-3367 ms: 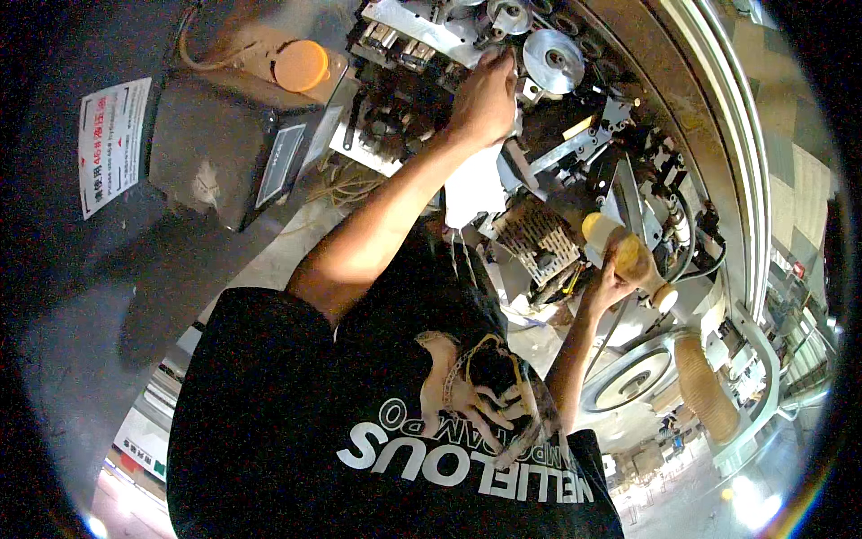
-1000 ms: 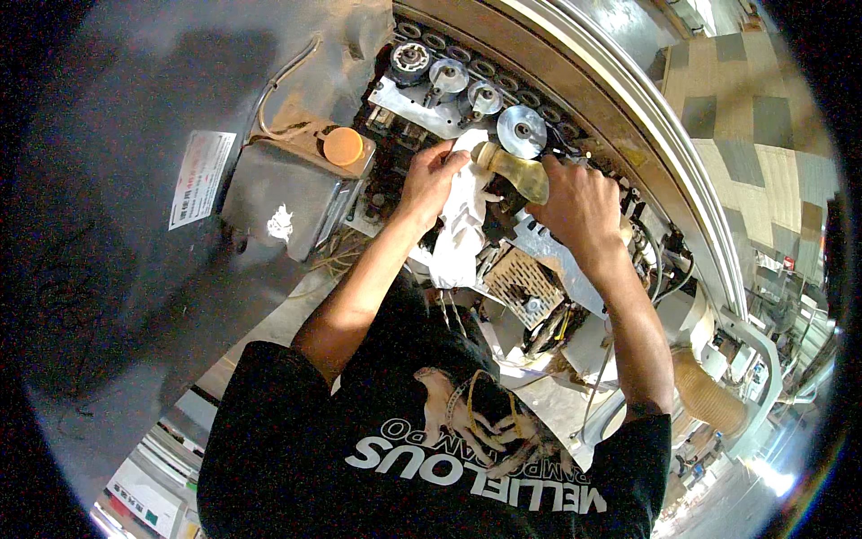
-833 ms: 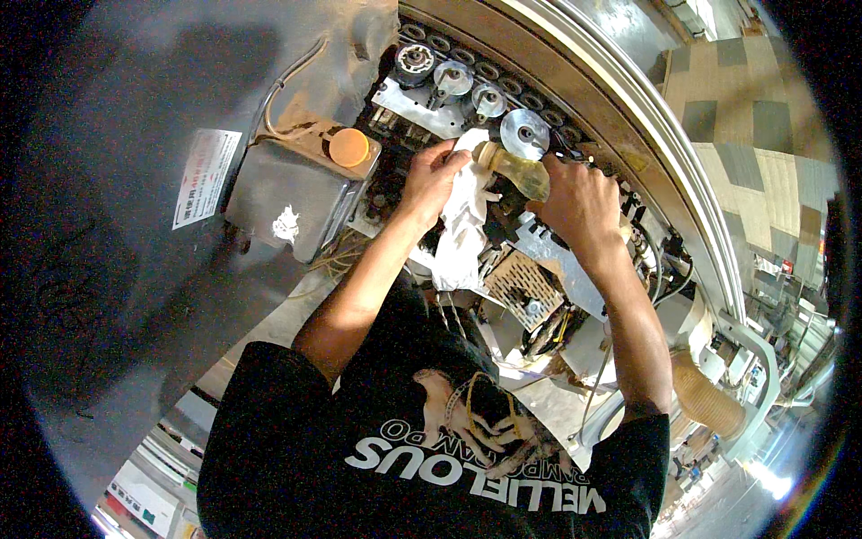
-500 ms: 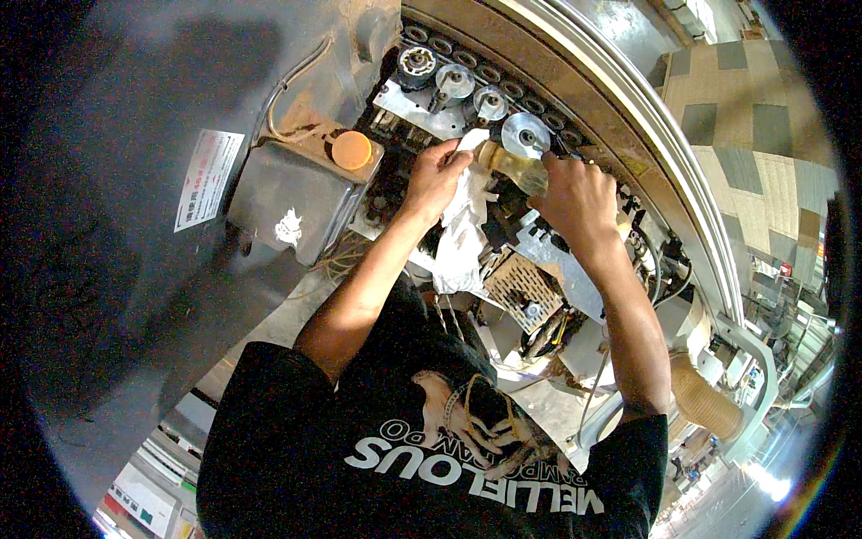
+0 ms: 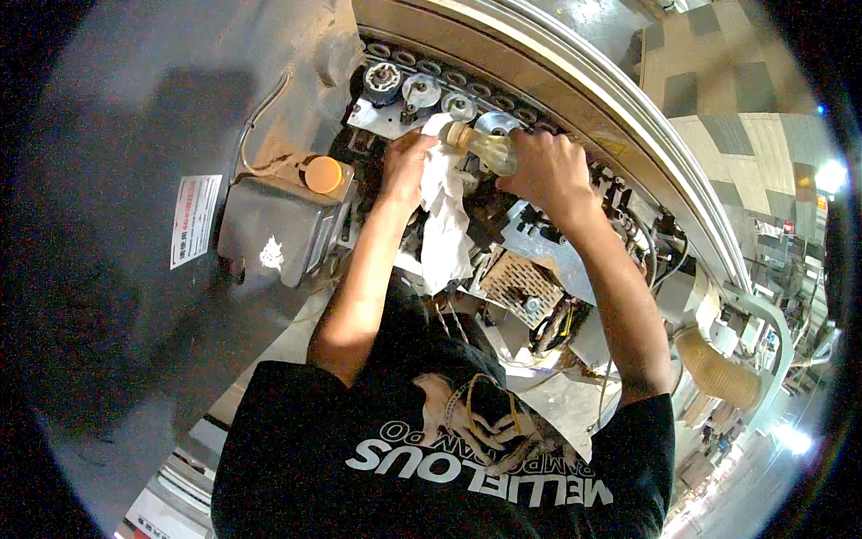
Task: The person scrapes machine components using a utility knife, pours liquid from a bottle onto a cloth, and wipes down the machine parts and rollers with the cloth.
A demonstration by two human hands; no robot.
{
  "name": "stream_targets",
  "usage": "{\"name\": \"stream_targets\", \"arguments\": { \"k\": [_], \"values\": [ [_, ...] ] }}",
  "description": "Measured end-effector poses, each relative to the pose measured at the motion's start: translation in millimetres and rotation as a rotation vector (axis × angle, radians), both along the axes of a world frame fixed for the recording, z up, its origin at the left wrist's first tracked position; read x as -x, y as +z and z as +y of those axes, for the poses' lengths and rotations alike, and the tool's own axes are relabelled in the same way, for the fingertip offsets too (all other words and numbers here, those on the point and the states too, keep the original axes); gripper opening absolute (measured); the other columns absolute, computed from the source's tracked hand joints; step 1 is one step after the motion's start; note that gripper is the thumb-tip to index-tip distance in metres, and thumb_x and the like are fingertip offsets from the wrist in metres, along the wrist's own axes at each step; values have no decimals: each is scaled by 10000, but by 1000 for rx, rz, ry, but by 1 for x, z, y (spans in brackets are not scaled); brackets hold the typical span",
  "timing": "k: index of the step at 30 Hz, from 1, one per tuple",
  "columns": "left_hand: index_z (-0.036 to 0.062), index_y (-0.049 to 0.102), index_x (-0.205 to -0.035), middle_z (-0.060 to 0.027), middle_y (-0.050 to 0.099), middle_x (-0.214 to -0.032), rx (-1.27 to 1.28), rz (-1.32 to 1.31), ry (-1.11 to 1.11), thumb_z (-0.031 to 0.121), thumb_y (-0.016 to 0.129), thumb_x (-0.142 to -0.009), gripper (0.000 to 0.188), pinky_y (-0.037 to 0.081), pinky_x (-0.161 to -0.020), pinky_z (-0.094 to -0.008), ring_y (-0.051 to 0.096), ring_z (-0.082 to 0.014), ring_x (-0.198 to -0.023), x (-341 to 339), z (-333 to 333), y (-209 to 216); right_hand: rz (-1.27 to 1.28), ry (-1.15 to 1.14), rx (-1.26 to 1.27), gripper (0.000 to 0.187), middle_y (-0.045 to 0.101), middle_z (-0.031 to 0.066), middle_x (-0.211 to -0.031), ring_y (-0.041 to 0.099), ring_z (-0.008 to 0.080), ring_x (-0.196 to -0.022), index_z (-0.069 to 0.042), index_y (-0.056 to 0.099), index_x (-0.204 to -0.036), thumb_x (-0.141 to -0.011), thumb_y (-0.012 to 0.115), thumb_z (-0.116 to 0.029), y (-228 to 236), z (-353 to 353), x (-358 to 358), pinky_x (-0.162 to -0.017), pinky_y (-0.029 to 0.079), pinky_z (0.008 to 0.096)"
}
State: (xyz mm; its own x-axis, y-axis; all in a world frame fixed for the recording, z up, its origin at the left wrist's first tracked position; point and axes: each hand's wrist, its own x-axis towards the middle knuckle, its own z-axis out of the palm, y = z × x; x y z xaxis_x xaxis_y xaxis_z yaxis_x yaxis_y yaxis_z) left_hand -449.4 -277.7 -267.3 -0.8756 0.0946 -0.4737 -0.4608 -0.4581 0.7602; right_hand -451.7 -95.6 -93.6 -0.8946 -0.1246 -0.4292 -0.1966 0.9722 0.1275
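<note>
My left hand (image 5: 406,169) is closed on a long white cloth (image 5: 444,220), which hangs down below my fingers over the machine. In my right hand (image 5: 551,172) is a clear bottle (image 5: 491,151) with a yellowish tint, gripped at its base end. The bottle lies tilted, nearly on its side, with its neck pointing left. Its mouth meets the upper end of the cloth beside my left fingers. Whether liquid is coming out cannot be seen. Just behind the bottle sits a round metal disc (image 5: 496,124) of the opened machine.
More rollers and discs (image 5: 420,91) line the machine beneath a long rail (image 5: 575,103). On the left stand a dark housing (image 5: 269,220) and an orange cap (image 5: 324,174). A perforated plate (image 5: 521,286) and wiring lie nearer me. A ribbed hose (image 5: 718,368) is at right.
The view has shifted, so the machine sits further left and higher. The bottle's neck now rests closer to the cloth in my left hand. Both hands keep their holds.
</note>
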Motion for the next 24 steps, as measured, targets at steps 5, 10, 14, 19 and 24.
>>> {"name": "stream_targets", "arguments": {
  "k": [5, 10, 14, 19, 24],
  "values": [
    [20, 637, -1138, -123, 717, -1048, -473, -306, 134, 206, 559, -934, 287, 593, -814, -415, 708, -271, -898, -5, -4, -24, 85, -101, 120, 603, 726, 190, -902, 722, 378, -858, -133, 651, -1209, -734, 806, -471, -6, 19, -25, -747, 591, 480],
    [5, 636, -1141, -126, 725, -1053, -442, -325, 318, 225, 501, -984, 301, 585, -860, -418, 712, -288, -928, -2, -1, -43, 310, -238, 343, 608, 718, 180, -969, 714, 375, -839, -117, 646, -1184, -738, 802, -499, -4, 39, -58, -727, 579, 478],
    [18, 652, -1130, -100, 714, -1036, -260, -263, 369, 165, 536, -977, 242, 576, -838, -397, 704, -269, -896, 1, 9, -52, 550, -330, 575, 659, 702, 186, -1061, 713, 362, -892, -59, 626, -1209, -722, 854, -441, -10, 60, -97, -779, 579, 449],
    [-62, 600, -1262, -169, 677, -1168, 342, -49, 242, 158, 570, -978, 360, 454, -978, -353, 622, -266, -1101, 0, 41, -15, 722, -706, 848, 632, 712, 134, -1074, 694, 265, -974, -2, 617, -1211, -699, 921, -213, -41, 104, -176, -895, 541, 376],
    [-77, 538, -1355, -229, 557, -1411, 534, 68, 13, 198, 484, -976, 472, 364, -1122, -360, 510, -309, -1333, 7, 61, -17, 884, -856, 1090, 511, 639, 120, -1225, 624, 227, -1108, 5, 580, -1266, -811, 810, -31, -80, 146, -224, -1001, 500, 372]
  ]
}}
